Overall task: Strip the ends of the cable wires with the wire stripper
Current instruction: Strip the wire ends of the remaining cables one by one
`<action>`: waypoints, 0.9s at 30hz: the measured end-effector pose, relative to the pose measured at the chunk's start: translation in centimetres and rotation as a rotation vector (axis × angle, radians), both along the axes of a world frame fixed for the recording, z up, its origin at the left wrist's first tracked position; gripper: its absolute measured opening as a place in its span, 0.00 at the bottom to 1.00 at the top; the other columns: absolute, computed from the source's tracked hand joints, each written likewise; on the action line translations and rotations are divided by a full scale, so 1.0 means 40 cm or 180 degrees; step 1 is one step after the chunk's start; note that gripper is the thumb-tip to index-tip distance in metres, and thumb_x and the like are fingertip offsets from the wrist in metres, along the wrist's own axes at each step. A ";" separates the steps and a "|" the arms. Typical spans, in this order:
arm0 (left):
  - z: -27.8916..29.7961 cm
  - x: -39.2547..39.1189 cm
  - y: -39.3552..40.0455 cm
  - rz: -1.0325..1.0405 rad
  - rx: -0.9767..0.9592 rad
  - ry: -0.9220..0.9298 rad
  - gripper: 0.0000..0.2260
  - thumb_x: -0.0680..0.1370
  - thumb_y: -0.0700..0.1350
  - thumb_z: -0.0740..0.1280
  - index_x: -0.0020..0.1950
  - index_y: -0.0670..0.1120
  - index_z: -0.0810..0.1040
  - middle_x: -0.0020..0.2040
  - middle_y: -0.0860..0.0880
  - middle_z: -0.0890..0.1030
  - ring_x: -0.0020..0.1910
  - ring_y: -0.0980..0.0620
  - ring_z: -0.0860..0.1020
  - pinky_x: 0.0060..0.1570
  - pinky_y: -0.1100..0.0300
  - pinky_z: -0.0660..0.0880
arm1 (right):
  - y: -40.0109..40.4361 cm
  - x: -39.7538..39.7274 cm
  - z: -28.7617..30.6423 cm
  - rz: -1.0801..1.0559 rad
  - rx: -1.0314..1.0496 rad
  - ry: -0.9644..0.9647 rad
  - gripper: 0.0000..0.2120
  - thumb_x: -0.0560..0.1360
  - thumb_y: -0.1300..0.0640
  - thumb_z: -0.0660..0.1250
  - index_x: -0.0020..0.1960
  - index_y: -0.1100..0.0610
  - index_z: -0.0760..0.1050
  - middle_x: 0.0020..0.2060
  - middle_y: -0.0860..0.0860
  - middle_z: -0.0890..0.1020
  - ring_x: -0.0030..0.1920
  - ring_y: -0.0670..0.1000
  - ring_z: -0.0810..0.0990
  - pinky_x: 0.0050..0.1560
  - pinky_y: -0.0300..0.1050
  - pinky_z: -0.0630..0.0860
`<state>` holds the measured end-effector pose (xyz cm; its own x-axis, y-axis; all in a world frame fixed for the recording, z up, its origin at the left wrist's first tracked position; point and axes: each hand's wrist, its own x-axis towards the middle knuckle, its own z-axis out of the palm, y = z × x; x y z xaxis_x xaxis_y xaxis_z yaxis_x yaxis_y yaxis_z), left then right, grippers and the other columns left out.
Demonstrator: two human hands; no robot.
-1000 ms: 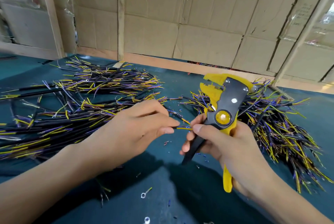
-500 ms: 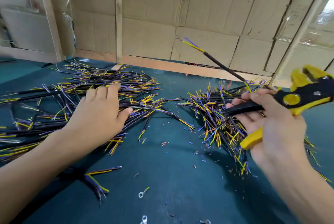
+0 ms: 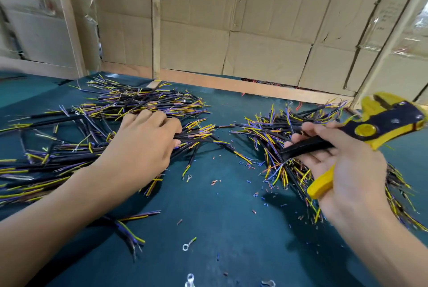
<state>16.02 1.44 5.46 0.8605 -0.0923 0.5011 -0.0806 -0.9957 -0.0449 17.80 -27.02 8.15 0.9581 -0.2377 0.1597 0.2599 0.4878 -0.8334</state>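
The left hand (image 3: pixel 141 147) lay fingers-down, closing on cables in the left pile (image 3: pixel 97 138). The right hand (image 3: pixel 342 170), loosely curled, held only the wire stripper (image 3: pixel 379 129) above the right pile (image 3: pixel 284 145). Insulation bits (image 3: pixel 254 184) between the piles suggested many ends done, many remaining.

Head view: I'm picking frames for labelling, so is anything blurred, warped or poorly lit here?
Head view: the right hand and wire stripper are slightly motion-smeared; the left hand and the left cable pile look sharper; the wooden posts lean from wide-angle distortion; lighting is soft, with faint shadows under the arms on the green table.
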 end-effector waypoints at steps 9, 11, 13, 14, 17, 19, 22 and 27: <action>0.011 -0.015 -0.015 -0.0334 -0.0139 -0.0345 0.02 0.79 0.46 0.66 0.49 0.49 0.77 0.46 0.50 0.79 0.49 0.41 0.75 0.52 0.45 0.69 | 0.040 -0.016 -0.043 0.0414 -0.0758 -0.0007 0.08 0.78 0.70 0.66 0.43 0.59 0.73 0.48 0.63 0.86 0.40 0.65 0.85 0.45 0.60 0.83; 0.020 -0.020 -0.020 -0.0530 -0.0213 -0.0587 0.06 0.81 0.46 0.62 0.51 0.47 0.77 0.45 0.49 0.79 0.46 0.40 0.77 0.50 0.44 0.71 | 0.044 -0.020 -0.049 0.0540 -0.0764 0.0026 0.08 0.78 0.70 0.66 0.43 0.59 0.74 0.49 0.64 0.86 0.42 0.66 0.86 0.44 0.58 0.84; 0.031 -0.027 -0.028 -0.0836 -0.0340 -0.0900 0.09 0.81 0.45 0.61 0.54 0.43 0.78 0.46 0.46 0.80 0.45 0.39 0.78 0.49 0.43 0.72 | 0.053 -0.026 -0.054 0.0668 -0.0749 -0.0035 0.07 0.77 0.69 0.67 0.42 0.60 0.75 0.48 0.66 0.85 0.44 0.68 0.85 0.45 0.60 0.84; 0.036 -0.032 -0.034 -0.0995 -0.0388 -0.1062 0.10 0.82 0.43 0.61 0.56 0.41 0.78 0.48 0.45 0.81 0.46 0.39 0.78 0.49 0.43 0.72 | 0.059 -0.031 -0.056 0.0740 -0.0756 -0.0100 0.06 0.75 0.68 0.69 0.42 0.60 0.75 0.48 0.67 0.85 0.44 0.68 0.85 0.45 0.59 0.84; 0.043 -0.048 -0.051 -0.1494 -0.0128 -0.1322 0.12 0.80 0.36 0.62 0.62 0.37 0.78 0.52 0.42 0.81 0.47 0.39 0.78 0.52 0.45 0.75 | 0.075 -0.046 -0.055 0.0923 -0.0850 -0.0409 0.07 0.68 0.64 0.75 0.41 0.60 0.77 0.48 0.67 0.85 0.45 0.66 0.85 0.45 0.55 0.83; 0.042 -0.055 -0.060 -0.1760 0.0318 -0.1217 0.18 0.76 0.30 0.63 0.65 0.37 0.78 0.53 0.41 0.81 0.47 0.39 0.78 0.52 0.46 0.77 | 0.078 -0.056 -0.053 0.1095 -0.0861 -0.0602 0.11 0.64 0.67 0.78 0.42 0.59 0.78 0.49 0.66 0.85 0.47 0.64 0.84 0.45 0.53 0.82; 0.042 -0.061 -0.067 -0.1891 0.0567 -0.1072 0.23 0.72 0.28 0.65 0.67 0.38 0.77 0.53 0.42 0.81 0.45 0.40 0.79 0.47 0.46 0.79 | 0.074 -0.065 -0.044 0.1248 -0.0699 -0.0879 0.10 0.67 0.70 0.72 0.43 0.58 0.78 0.47 0.63 0.86 0.44 0.64 0.84 0.45 0.50 0.82; 0.031 -0.065 -0.079 -0.1830 0.0486 -0.0930 0.25 0.72 0.29 0.64 0.69 0.38 0.75 0.54 0.43 0.80 0.49 0.42 0.79 0.49 0.50 0.79 | 0.066 -0.066 -0.037 0.1132 -0.0639 -0.1048 0.10 0.67 0.71 0.71 0.43 0.58 0.78 0.44 0.61 0.84 0.41 0.65 0.84 0.48 0.52 0.81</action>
<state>13.41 -1.70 6.70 0.4836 -0.5846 0.6514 -0.5604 -0.7785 -0.2827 15.16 -24.37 6.65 0.8655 0.1594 0.4750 0.3713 0.4325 -0.8216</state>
